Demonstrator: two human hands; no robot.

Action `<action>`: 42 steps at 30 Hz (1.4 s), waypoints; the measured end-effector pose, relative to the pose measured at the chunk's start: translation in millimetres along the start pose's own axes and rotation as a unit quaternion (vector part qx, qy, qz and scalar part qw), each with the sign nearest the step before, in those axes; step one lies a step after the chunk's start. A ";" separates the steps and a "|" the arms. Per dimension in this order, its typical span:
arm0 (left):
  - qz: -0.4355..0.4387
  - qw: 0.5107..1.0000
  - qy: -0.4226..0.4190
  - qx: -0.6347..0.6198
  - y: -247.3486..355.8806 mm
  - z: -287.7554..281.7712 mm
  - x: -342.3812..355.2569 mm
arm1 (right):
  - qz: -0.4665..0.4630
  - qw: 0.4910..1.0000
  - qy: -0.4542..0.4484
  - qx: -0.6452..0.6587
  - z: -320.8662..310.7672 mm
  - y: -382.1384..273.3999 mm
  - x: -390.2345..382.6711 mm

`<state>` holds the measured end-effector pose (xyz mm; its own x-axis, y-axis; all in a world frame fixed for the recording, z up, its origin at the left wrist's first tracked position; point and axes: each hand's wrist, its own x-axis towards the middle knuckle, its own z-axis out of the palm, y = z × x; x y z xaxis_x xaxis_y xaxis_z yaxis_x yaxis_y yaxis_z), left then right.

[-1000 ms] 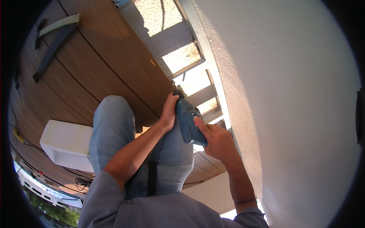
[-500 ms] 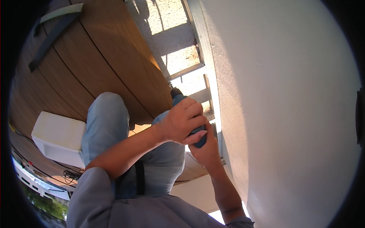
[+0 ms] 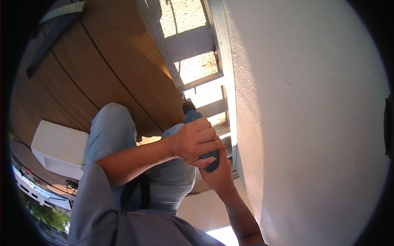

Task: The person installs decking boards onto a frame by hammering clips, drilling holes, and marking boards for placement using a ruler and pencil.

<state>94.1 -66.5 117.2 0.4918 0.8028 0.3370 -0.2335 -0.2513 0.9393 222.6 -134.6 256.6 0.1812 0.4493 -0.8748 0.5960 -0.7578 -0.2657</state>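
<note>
Both my hands are on a blue cordless drill (image 3: 193,116) with a black chuck. Over the top of its body, my left hand (image 3: 194,141) is wrapped with the fingers closed. My right hand (image 3: 217,174) grips the rear and handle from below, partly hidden by the left. The chuck points away from me, close to the outer edge of a brown wooden deck board (image 3: 135,74). A small metal piece shows at the bit end, too small to make out. Beside it runs a metal frame (image 3: 201,81) with open gaps.
A rough, pale wall (image 3: 312,123) rises close along the right. On the boards at left stands a white plastic container (image 3: 61,147), with black cable (image 3: 71,186) behind it. A dark angled strip (image 3: 51,47) lies at the far left. My knees (image 3: 113,127) are bent over the deck.
The drill and both hands have drawn back slightly toward me, so the chuck sits farther from the board edge. Both grips stay closed. The view has shifted a little.
</note>
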 end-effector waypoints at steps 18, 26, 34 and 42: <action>0.023 0.997 0.039 0.055 1.3 3.0 -18.2 | -0.043 0.991 -0.020 -0.126 -11.0 0.2 7.8; 0.039 0.996 0.034 0.070 0.8 11.1 -27.0 | -0.064 0.991 -0.012 -0.117 -5.4 13.6 4.8; 0.050 0.995 0.048 0.078 -1.1 13.8 -31.7 | -0.099 0.986 -0.005 -0.132 -4.1 20.1 6.2; 0.054 0.994 0.050 0.080 -2.6 14.6 -35.4 | -0.112 0.984 -0.022 -0.138 -5.2 18.2 7.6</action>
<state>89.5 -102.2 103.8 0.3825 0.8146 0.4361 -0.1408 -0.4152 0.8988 238.9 -142.6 247.2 -0.0096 0.5657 -0.8246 0.8083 -0.4811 -0.3394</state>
